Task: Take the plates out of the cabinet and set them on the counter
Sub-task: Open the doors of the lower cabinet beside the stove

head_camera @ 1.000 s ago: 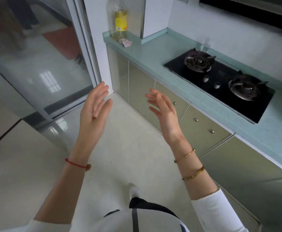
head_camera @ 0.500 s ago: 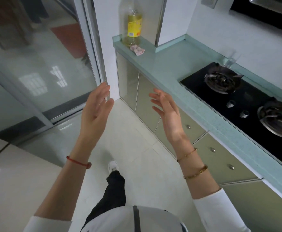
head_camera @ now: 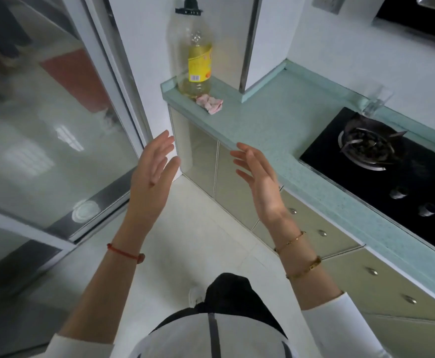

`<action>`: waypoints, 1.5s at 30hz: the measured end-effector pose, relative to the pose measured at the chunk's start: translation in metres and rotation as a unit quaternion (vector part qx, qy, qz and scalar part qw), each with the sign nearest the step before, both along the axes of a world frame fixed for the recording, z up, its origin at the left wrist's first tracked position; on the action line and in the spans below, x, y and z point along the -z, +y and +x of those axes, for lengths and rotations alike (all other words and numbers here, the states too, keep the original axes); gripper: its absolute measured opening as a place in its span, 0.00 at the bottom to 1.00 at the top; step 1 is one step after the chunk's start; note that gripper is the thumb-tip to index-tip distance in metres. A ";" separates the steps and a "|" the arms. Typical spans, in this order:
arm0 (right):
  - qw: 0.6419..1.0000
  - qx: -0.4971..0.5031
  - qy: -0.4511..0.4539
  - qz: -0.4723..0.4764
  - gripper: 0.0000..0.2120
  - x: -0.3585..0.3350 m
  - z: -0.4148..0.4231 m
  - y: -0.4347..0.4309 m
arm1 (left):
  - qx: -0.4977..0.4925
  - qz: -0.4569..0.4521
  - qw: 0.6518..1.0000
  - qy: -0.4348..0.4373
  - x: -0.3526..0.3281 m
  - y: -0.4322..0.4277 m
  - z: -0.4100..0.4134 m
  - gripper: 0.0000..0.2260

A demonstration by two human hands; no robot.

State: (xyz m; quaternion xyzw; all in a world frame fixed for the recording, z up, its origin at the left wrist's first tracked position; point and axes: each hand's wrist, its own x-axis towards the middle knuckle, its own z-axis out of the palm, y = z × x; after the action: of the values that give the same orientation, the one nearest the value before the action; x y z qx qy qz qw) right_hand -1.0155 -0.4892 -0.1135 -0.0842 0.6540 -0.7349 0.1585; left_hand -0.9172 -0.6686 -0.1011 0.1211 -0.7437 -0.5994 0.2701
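Note:
My left hand (head_camera: 152, 174) and my right hand (head_camera: 259, 180) are raised in front of me, palms facing each other, fingers straight, holding nothing. They hang in the air in front of the closed pale green cabinet doors (head_camera: 228, 182) under the light green counter (head_camera: 275, 125). My right hand is level with the counter's front edge. No plates are in view.
An oil bottle (head_camera: 198, 60) and a crumpled pink scrap (head_camera: 210, 103) stand at the counter's far left end. A black gas hob (head_camera: 386, 164) lies to the right, with a clear glass (head_camera: 376, 100) behind it. A sliding glass door (head_camera: 43, 125) is at my left. Drawers (head_camera: 311, 228) run under the hob.
I have stepped forward along the counter: the bottle and the cabinet doors are closer and the hob has slid right. Both hands stay raised and empty.

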 end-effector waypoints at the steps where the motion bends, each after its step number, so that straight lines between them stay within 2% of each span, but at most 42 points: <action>1: 1.000 0.005 -0.004 0.000 0.15 0.002 -0.010 -0.009 | 0.006 0.006 1.000 -0.004 0.001 -0.010 -0.011 0.20; 15: 0.998 0.053 -0.017 0.024 0.16 0.019 -0.165 -0.123 | 0.067 0.037 0.996 -0.038 0.020 -0.125 -0.181 0.21; 23: 0.994 0.095 -0.031 0.048 0.15 0.020 -0.227 -0.162 | 0.121 0.053 0.990 -0.045 0.031 -0.175 -0.265 0.22; 29: 0.984 0.161 -0.050 0.048 0.15 0.026 -0.233 -0.188 | 0.203 0.051 0.976 -0.062 0.038 -0.210 -0.295 0.22; 36: 0.961 0.266 -0.075 0.035 0.14 0.049 -0.203 -0.232 | 0.316 0.031 0.944 -0.089 0.048 -0.255 -0.306 0.20; 45: 0.941 0.317 -0.107 0.051 0.14 0.092 -0.167 -0.260 | 0.349 0.031 0.930 -0.115 0.092 -0.277 -0.293 0.21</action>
State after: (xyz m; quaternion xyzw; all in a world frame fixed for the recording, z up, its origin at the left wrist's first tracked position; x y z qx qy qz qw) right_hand -1.1825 -0.7491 -0.2051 0.2145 0.6623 -0.7178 -0.0093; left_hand -1.2107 -0.9458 -0.1927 -0.0696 -0.7463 -0.6604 -0.0467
